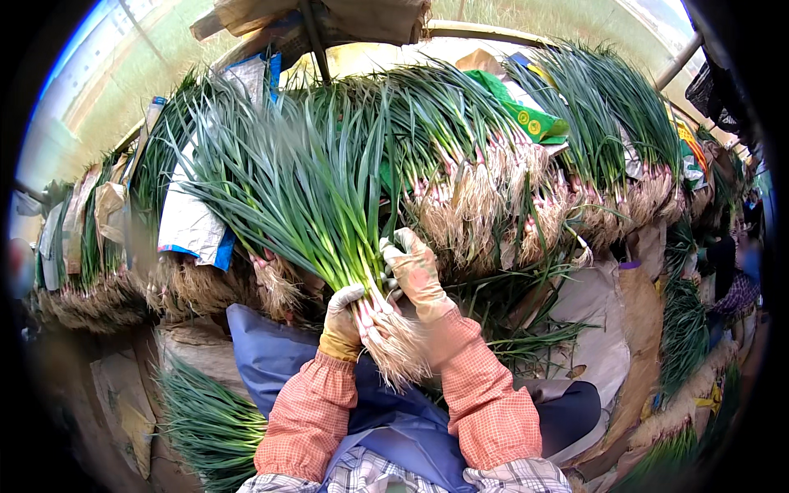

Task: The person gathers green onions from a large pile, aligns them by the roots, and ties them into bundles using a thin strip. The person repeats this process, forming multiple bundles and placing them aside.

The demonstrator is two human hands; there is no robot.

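A bunch of young green garlic (353,238) stands out in front of me, its long leaves fanning up and to the left. The stems are pinkish at the base, with pale stringy roots hanging below. My left hand (341,322), in a grey and yellow glove, is closed round the stems from the left, just above the roots. From the right, my gloved right hand (417,273) has its fingers curled against the stems a little higher. Its fingertips are partly hidden behind the leaves. Both forearms wear orange checked sleeves.
A long bank of similar green garlic (493,177) lies across the far side, roots toward me. White sacks (191,218) and a green sack (518,111) lie among it. Another bunch (209,419) rests at lower left. A blue apron (271,337) covers my lap. Another person (740,287) is at far right.
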